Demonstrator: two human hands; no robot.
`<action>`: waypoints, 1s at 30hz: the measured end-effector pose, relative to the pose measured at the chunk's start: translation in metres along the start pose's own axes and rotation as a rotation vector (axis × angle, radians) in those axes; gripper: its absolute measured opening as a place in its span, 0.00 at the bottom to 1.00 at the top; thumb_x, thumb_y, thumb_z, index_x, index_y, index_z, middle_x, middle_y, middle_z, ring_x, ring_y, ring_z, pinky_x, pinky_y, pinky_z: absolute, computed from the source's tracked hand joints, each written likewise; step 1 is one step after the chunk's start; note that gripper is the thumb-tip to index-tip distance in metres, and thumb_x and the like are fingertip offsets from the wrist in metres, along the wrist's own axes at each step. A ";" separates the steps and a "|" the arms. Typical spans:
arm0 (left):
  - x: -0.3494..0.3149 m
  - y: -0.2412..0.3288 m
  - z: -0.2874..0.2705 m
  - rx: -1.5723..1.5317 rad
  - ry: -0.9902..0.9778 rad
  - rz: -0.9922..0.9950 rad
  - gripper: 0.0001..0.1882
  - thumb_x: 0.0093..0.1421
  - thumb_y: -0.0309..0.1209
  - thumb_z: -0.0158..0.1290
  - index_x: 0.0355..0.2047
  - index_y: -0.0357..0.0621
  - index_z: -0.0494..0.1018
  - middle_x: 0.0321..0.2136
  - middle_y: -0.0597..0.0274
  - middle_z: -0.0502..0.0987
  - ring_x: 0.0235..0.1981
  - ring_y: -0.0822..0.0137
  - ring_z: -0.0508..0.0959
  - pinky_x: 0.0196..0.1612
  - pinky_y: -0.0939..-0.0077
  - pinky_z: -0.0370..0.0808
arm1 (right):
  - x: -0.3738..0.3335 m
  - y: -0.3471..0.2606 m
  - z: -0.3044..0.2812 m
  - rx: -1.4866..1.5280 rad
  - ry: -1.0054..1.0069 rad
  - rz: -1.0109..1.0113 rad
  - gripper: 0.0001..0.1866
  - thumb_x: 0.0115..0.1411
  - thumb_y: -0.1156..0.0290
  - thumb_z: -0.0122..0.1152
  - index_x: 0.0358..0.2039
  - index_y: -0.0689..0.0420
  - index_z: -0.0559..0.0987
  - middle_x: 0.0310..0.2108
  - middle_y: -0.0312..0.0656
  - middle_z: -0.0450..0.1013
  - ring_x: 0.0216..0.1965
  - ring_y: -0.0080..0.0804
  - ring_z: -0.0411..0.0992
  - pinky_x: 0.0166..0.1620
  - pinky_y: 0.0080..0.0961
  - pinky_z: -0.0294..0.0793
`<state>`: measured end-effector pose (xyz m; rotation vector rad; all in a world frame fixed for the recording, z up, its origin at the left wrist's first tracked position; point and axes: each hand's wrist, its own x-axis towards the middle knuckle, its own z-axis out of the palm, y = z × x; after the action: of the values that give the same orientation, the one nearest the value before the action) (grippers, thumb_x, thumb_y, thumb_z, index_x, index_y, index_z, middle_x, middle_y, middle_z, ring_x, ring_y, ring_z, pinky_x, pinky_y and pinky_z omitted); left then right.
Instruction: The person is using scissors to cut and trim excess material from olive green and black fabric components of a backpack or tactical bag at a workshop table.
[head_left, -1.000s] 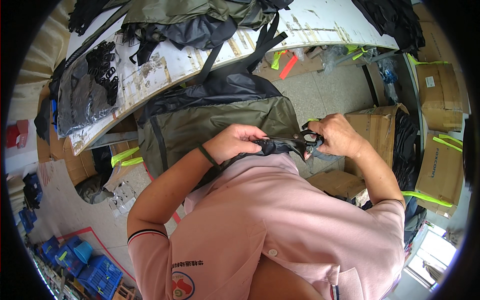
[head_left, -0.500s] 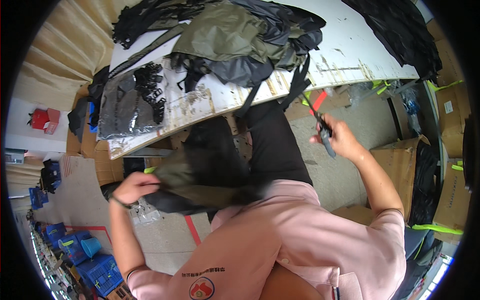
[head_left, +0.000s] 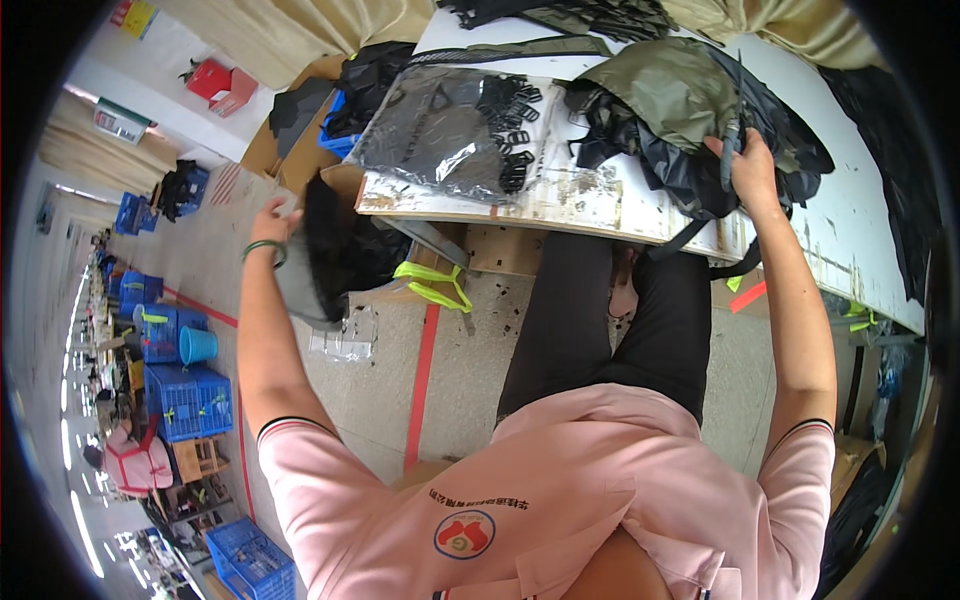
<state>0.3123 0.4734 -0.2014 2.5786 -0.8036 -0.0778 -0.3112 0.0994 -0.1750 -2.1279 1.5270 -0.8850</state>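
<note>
My right hand (head_left: 755, 172) grips a pair of scissors (head_left: 732, 155) with grey handles, blades pointing away from me. It is over a heap of olive and dark grey fabric bags (head_left: 655, 95) with black straps hanging over the table edge. Off the table's left end, my left hand (head_left: 270, 222) has its fingers apart, right beside a black and grey fabric piece (head_left: 335, 255). That piece is blurred and hangs by the boxes; whether it still touches my fingers is hard to see. A clear plastic bag of black buckles (head_left: 450, 130) lies on the tabletop.
The white worktable (head_left: 590, 195) has a worn front edge. Cardboard boxes (head_left: 300, 150) and a blue bin (head_left: 343, 125) stand at its left end. Neon yellow straps (head_left: 435, 280) hang below. Blue crates (head_left: 190, 400) and a person (head_left: 135, 460) are far left. Black fabric (head_left: 870, 150) drapes at right.
The fabric piece has gone from my lap to the table's left end with my left hand, whose fingers have come apart. My right hand has carried the scissors up over the heap. The view has turned left.
</note>
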 end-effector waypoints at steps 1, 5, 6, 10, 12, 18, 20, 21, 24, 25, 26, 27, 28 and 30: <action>-0.008 0.025 0.016 -0.007 0.022 0.028 0.24 0.49 0.33 0.64 0.47 0.42 0.73 0.34 0.57 0.78 0.36 0.68 0.76 0.39 0.71 0.73 | 0.006 0.007 0.000 -0.034 0.000 0.018 0.25 0.46 0.59 0.70 0.35 0.67 0.73 0.29 0.55 0.75 0.32 0.44 0.75 0.39 0.32 0.71; -0.012 0.062 0.043 -0.284 0.041 0.205 0.20 0.51 0.31 0.62 0.45 0.40 0.73 0.33 0.61 0.76 0.34 0.71 0.75 0.38 0.75 0.72 | 0.019 0.010 0.007 0.100 -0.015 0.016 0.23 0.47 0.64 0.68 0.38 0.67 0.74 0.31 0.55 0.75 0.34 0.45 0.75 0.41 0.33 0.71; -0.014 0.074 0.052 -0.397 0.003 0.273 0.19 0.52 0.30 0.62 0.44 0.40 0.74 0.31 0.64 0.75 0.33 0.73 0.73 0.38 0.78 0.72 | 0.014 0.002 0.002 0.073 0.001 -0.027 0.23 0.48 0.64 0.67 0.39 0.67 0.73 0.32 0.55 0.75 0.35 0.46 0.75 0.42 0.35 0.71; -0.048 0.172 0.075 -0.581 -0.117 0.494 0.12 0.54 0.24 0.58 0.39 0.41 0.74 0.29 0.69 0.73 0.29 0.77 0.70 0.34 0.84 0.70 | 0.004 -0.014 0.004 -0.176 0.016 0.025 0.33 0.49 0.45 0.65 0.35 0.67 0.72 0.33 0.58 0.75 0.38 0.54 0.74 0.42 0.41 0.71; -0.065 0.218 0.095 -0.622 -0.205 0.631 0.12 0.54 0.23 0.58 0.40 0.42 0.74 0.30 0.68 0.74 0.30 0.77 0.71 0.35 0.82 0.71 | 0.001 -0.013 0.007 -0.286 -0.034 0.103 0.24 0.50 0.54 0.65 0.37 0.60 0.73 0.35 0.51 0.76 0.39 0.48 0.75 0.43 0.40 0.73; -0.119 0.343 0.143 -0.449 -0.218 0.923 0.24 0.49 0.27 0.60 0.48 0.44 0.68 0.39 0.53 0.71 0.39 0.59 0.73 0.45 0.70 0.71 | 0.005 -0.004 0.002 0.359 0.086 -0.024 0.17 0.48 0.66 0.69 0.32 0.60 0.71 0.28 0.42 0.74 0.25 0.33 0.73 0.32 0.29 0.72; -0.117 0.356 0.159 -0.433 -0.161 0.902 0.34 0.47 0.29 0.61 0.55 0.45 0.61 0.49 0.46 0.66 0.49 0.49 0.68 0.53 0.65 0.66 | -0.019 -0.040 -0.033 0.576 -0.054 -0.006 0.15 0.48 0.71 0.68 0.31 0.59 0.70 0.27 0.39 0.72 0.24 0.27 0.69 0.29 0.24 0.70; -0.120 0.367 0.163 -0.437 -0.160 0.909 0.34 0.47 0.29 0.61 0.55 0.45 0.61 0.49 0.46 0.66 0.49 0.49 0.68 0.53 0.65 0.66 | -0.034 -0.054 -0.058 0.782 -0.193 0.024 0.14 0.48 0.75 0.68 0.30 0.58 0.69 0.26 0.36 0.71 0.22 0.20 0.66 0.26 0.19 0.68; -0.119 0.391 0.172 -0.385 -0.027 0.783 0.41 0.47 0.29 0.61 0.61 0.49 0.54 0.54 0.43 0.60 0.55 0.44 0.63 0.58 0.61 0.61 | -0.078 -0.073 -0.124 0.905 -0.358 -0.148 0.12 0.53 0.78 0.64 0.30 0.56 0.67 0.25 0.36 0.70 0.26 0.18 0.68 0.27 0.14 0.66; -0.116 0.394 0.175 -0.390 -0.027 0.792 0.41 0.47 0.29 0.61 0.61 0.49 0.54 0.54 0.43 0.60 0.55 0.44 0.63 0.58 0.61 0.61 | -0.090 -0.071 -0.140 0.987 -0.429 -0.154 0.12 0.53 0.80 0.64 0.29 0.56 0.67 0.25 0.36 0.70 0.27 0.20 0.69 0.29 0.15 0.67; -0.114 0.398 0.178 -0.364 -0.028 0.825 0.41 0.47 0.29 0.61 0.61 0.50 0.54 0.55 0.43 0.59 0.55 0.43 0.62 0.58 0.61 0.61 | -0.100 -0.064 -0.147 1.016 -0.393 -0.289 0.13 0.52 0.82 0.64 0.29 0.57 0.67 0.26 0.36 0.71 0.28 0.20 0.70 0.31 0.17 0.69; -0.113 0.402 0.181 -0.337 -0.025 0.858 0.41 0.48 0.29 0.61 0.61 0.52 0.54 0.56 0.43 0.59 0.55 0.43 0.62 0.58 0.60 0.61 | -0.109 -0.056 -0.153 1.042 -0.356 -0.428 0.13 0.51 0.83 0.64 0.29 0.57 0.67 0.26 0.37 0.71 0.29 0.21 0.70 0.32 0.19 0.70; -0.112 0.407 0.181 -0.305 -0.046 0.816 0.40 0.49 0.29 0.60 0.61 0.54 0.54 0.58 0.42 0.57 0.57 0.42 0.61 0.59 0.60 0.60 | -0.118 -0.057 -0.169 0.909 -0.344 -0.358 0.14 0.49 0.86 0.65 0.28 0.58 0.67 0.27 0.37 0.71 0.31 0.22 0.71 0.36 0.21 0.72; -0.100 0.409 0.191 -0.337 -0.047 0.803 0.39 0.50 0.29 0.59 0.61 0.54 0.54 0.59 0.41 0.57 0.58 0.43 0.61 0.60 0.60 0.60 | -0.123 -0.050 -0.165 0.797 -0.218 -0.233 0.15 0.50 0.82 0.66 0.29 0.58 0.67 0.27 0.38 0.72 0.32 0.22 0.72 0.36 0.21 0.72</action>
<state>-0.0206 0.1530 -0.2088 1.7973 -1.6179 -0.0234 -0.4146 0.2416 -0.0564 -1.7279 0.6495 -1.0638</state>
